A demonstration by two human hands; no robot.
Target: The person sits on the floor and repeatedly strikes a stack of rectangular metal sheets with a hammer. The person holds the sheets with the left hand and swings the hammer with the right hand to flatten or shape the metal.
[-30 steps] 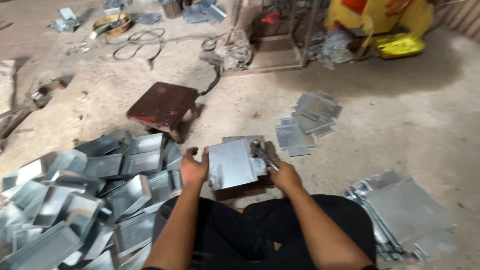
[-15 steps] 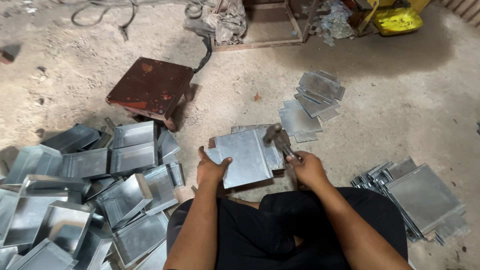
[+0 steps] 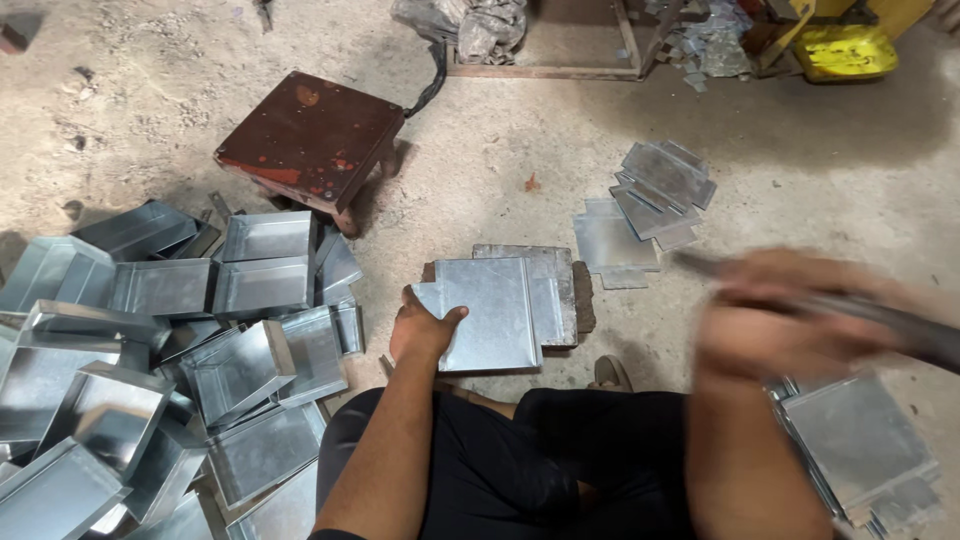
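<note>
Sheet-metal piece (image 3: 492, 312), flat, grey, notched at its near-left corner: we found it lying on a metal block (image 3: 548, 290) on the dusty floor (image 3: 500, 160), just ahead of the seated person's knees. Left hand (image 3: 422, 330): pressed on the sheet's left edge, thumb over the top face, pinning it down. Right hand (image 3: 775, 320): badly blurred, off to the right and well clear of the sheet, wrapped round a dark, bar-like tool (image 3: 900, 325); we could not tell what kind. Folded metal trays (image 3: 170, 340): a loose heap on the left, some tilted against one another. Low wooden stool (image 3: 312, 140), dark red-brown: beyond the heap. Flat cut blanks (image 3: 650, 195): a small scattered stack past the block, to the right. Further flat sheets (image 3: 860, 450): stacked at the lower right beside the person's leg.
</note>
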